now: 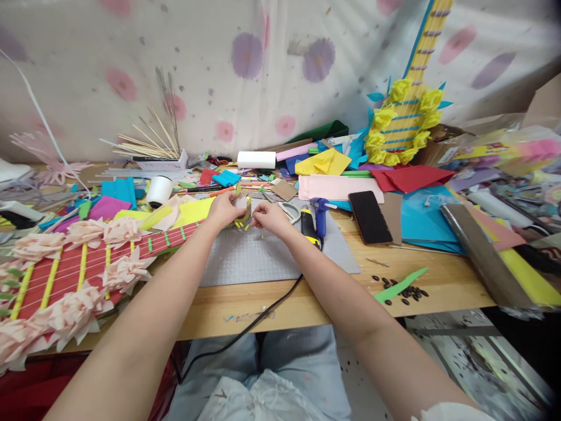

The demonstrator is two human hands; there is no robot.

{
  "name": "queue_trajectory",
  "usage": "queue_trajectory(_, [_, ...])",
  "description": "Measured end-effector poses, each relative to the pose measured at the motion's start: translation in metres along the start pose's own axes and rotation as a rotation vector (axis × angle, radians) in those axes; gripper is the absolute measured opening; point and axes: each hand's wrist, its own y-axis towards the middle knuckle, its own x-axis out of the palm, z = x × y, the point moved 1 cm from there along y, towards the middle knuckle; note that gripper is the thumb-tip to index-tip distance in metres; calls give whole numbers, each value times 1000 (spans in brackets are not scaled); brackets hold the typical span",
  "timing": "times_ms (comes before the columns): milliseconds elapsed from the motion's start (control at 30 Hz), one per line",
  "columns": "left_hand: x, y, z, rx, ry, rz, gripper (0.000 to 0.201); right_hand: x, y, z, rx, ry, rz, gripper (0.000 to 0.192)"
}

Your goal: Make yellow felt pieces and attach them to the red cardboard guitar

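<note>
A red craft guitar (170,238) trimmed with pale pink paper flowers lies at the left, its neck running up to my left hand. My left hand (225,210) is closed around the far end of that neck, where small yellow pieces (241,222) stick out. Just to the right, my right hand (270,217) has its fingertips pinched together; anything between them is too small to name. Both hands are over a grey cutting mat (263,257). Close to my right hand lie scissors (290,211), a yellow-and-black cutter (309,227) and a blue glue gun (321,216).
A black phone (370,217) lies right of the mat. Dark beads (407,292) and a green strip (401,285) are near the front edge. A yellow-flowered craft guitar (401,123) leans at the back. A black cable (258,320) crosses the table edge. Coloured sheets crowd the back.
</note>
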Motion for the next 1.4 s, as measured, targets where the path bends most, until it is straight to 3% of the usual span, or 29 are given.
queue_trajectory(133, [0, 2, -1, -2, 10, -4, 48, 1, -3, -8, 162, 328, -55, 16])
queue_trajectory(233, [0, 3, -1, 1, 23, -10, 45, 1, -4, -10, 214, 385, -65, 15])
queue_trajectory(300, [-1, 4, -1, 3, 29, -15, 46, 0, -5, -9, 162, 253, -30, 14])
queue_trajectory(433, [-1, 4, -1, 8, 35, -20, 45, 0, -9, -10, -83, -240, 137, 11])
queue_trajectory(500, [-1, 4, -1, 4, 29, -17, 44, 2, -10, -11, -122, -316, 160, 12])
queue_trajectory(567, [-2, 3, -1, -1, 24, -13, 44, 3, -9, -12, -47, -167, 104, 13])
queue_trajectory(700, [-1, 4, -2, -2, 23, -9, 46, 3, -6, -14, 200, 354, -66, 17])
queue_trajectory(767, [-1, 5, -3, -2, 16, -8, 48, 2, -5, -16, 236, 435, -92, 17])
queue_trajectory(833, [0, 7, -5, -4, 1, -8, 50, 2, -5, -17, 197, 339, -56, 16])
queue_trajectory(1000, [-2, 6, -4, -13, -37, -11, 50, 3, -8, -17, -135, -354, 167, 11])
queue_trajectory(1067, [-4, 5, -3, -15, -26, -6, 47, 5, -9, -16, -195, -449, 221, 10])
queue_trajectory(1133, [-5, 4, -4, -13, -26, 2, 47, 6, -7, -14, -148, -330, 182, 10])
queue_trajectory(1300, [-2, 6, -9, 14, -75, -8, 49, 7, 0, -12, 170, 367, -59, 15])
queue_trajectory(1333, [-2, 7, -9, 14, -76, -5, 49, 6, 1, -12, 194, 418, -74, 15])
queue_trajectory(1400, [-3, 6, -8, 7, -67, 5, 50, 6, 0, -13, 171, 315, -49, 16])
